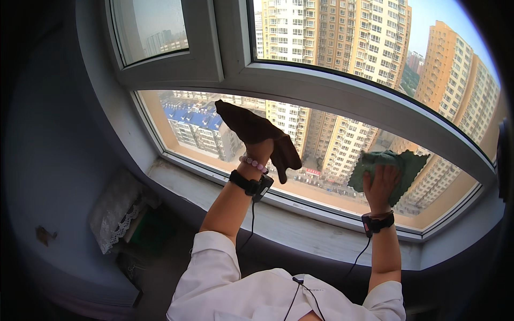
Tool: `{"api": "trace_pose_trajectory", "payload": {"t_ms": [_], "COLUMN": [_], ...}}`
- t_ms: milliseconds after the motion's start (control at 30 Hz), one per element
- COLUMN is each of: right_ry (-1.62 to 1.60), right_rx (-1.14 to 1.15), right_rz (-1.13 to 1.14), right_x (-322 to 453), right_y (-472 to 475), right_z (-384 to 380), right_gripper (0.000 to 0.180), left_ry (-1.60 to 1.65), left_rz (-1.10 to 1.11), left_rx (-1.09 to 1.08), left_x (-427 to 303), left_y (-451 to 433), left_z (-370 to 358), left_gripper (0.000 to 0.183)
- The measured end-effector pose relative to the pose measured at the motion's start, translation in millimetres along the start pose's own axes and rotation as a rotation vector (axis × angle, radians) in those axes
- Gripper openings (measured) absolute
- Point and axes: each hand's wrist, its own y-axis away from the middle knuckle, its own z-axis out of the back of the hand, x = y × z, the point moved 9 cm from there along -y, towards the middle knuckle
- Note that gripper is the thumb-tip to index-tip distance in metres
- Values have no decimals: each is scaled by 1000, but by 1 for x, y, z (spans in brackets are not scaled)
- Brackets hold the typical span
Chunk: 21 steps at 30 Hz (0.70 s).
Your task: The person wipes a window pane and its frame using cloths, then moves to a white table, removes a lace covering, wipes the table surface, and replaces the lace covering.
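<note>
My left hand (260, 149) is raised before the lower window pane (317, 160) with a dark brown cloth (257, 126) draped over its fingers. The cloth spreads up to the left, and a loose end hangs down on the right. Most of those fingers are hidden by it. Farther right, my right hand (380, 186) presses a green cloth (411, 172) with a scalloped edge against the same pane. A folded part of the green cloth bunches above the fingertips. A beaded bracelet (253, 162) and a black strapped device (252, 184) circle the left wrist; another strapped device (377, 224) is on the right.
White window frames (321, 86) surround the panes, with a hinged sash (204, 60) at upper left. Below runs a window sill (297, 228). A lace-edged cloth (116, 212) covers something at lower left. Thin cables (253, 220) hang from the wrist devices. Tall buildings stand outside.
</note>
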Motion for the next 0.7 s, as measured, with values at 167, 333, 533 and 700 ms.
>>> {"api": "trace_pose_trajectory", "payload": {"t_ms": [167,333,533,700], "right_ry": [-13,39,-599,-226], "right_rx": [167,-258,-392,-380], "right_rz": [-167,-148,-454,-529], "right_x": [-30,64,78,84], "right_y": [22,-19,-44,-43], "right_z": [-40,-14,-28,-25], "right_gripper": [41,42,36,40], "left_ry": [-164,-258,-322,-353], "left_rz": [-197,-279,-348,-491], "left_rx": [-163,-115,-89,2], "left_x": [63,141,199,195], "left_y": [-121,-225,-284,-333], "left_z": [61,103,142,155], "left_gripper": [22,30,40,49]}}
